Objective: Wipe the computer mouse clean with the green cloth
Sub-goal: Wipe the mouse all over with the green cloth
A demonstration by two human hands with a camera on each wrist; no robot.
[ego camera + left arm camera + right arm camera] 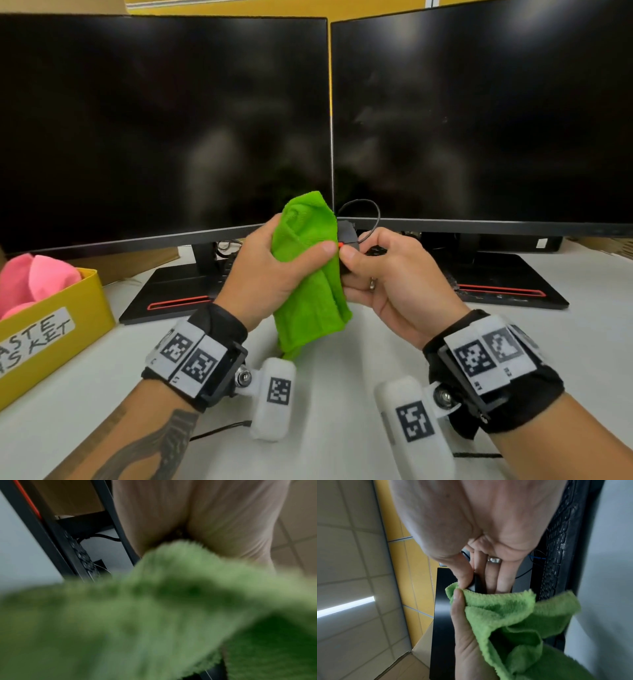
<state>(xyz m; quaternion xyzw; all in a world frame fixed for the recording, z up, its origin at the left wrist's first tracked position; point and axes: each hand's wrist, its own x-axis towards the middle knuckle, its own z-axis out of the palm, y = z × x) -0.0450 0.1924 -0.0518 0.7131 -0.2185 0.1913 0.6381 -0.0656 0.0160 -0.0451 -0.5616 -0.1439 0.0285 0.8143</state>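
My left hand (274, 267) grips the bunched green cloth (308, 274) and holds it upright above the desk, thumb pressed across its front. My right hand (387, 274) holds the black computer mouse (347, 236) against the cloth's right side; thumb on top, fingers underneath. Only the mouse's upper edge, a red accent and its looping cable (370, 212) show. In the right wrist view the mouse (476, 584) is a dark sliver between thumb and fingers, with the cloth (513, 615) bunched below it. The left wrist view is mostly blurred green cloth (154, 615).
Two dark monitors (164, 120) stand close behind the hands on black bases (171, 294). A yellow cardboard box (51, 329) holding pink cloths (37, 277) sits at the left on the white desk (342, 394). A black keyboard (556, 547) lies beneath the monitors.
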